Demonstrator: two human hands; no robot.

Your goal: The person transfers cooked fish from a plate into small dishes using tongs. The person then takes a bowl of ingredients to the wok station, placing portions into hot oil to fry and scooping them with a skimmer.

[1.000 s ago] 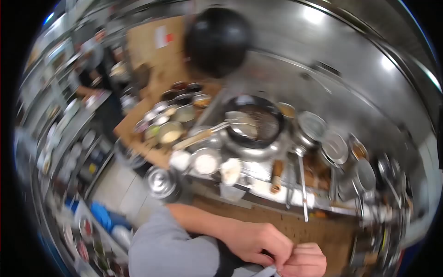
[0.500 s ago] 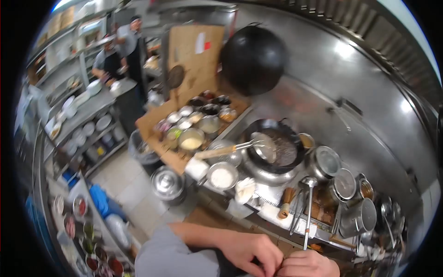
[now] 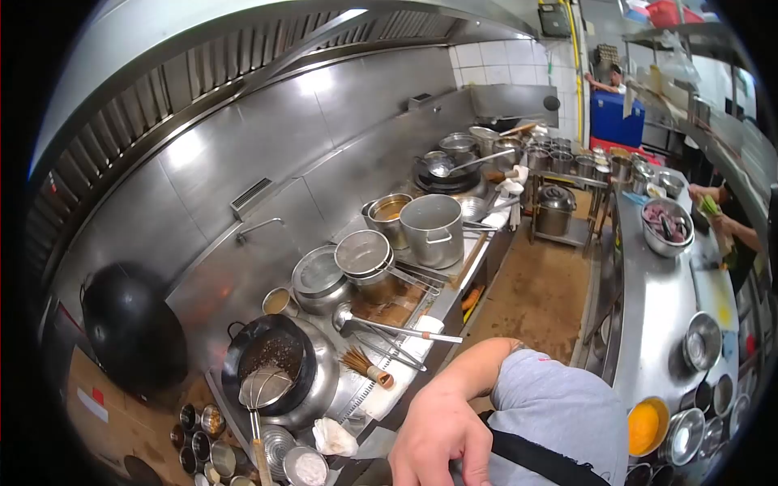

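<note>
Presently, right hand [image 3: 442,441] is being held near front edge of cooking counter [image 3: 448,305], by white cloth [image 3: 335,438]; grip is being hidden, indeterminable.

From the lower centre, your right hand [image 3: 442,437] can pass above the brown floor [image 3: 531,275]; toward the lower-left wok [image 3: 304,374], the brush [image 3: 369,368] and crumpled cloth [image 3: 335,437] obstruct you.

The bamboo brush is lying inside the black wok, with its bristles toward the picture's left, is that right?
Not quite: the head view shows the bamboo brush lying outside the black wok, beside it; the bristles do point toward the picture's left.
</note>
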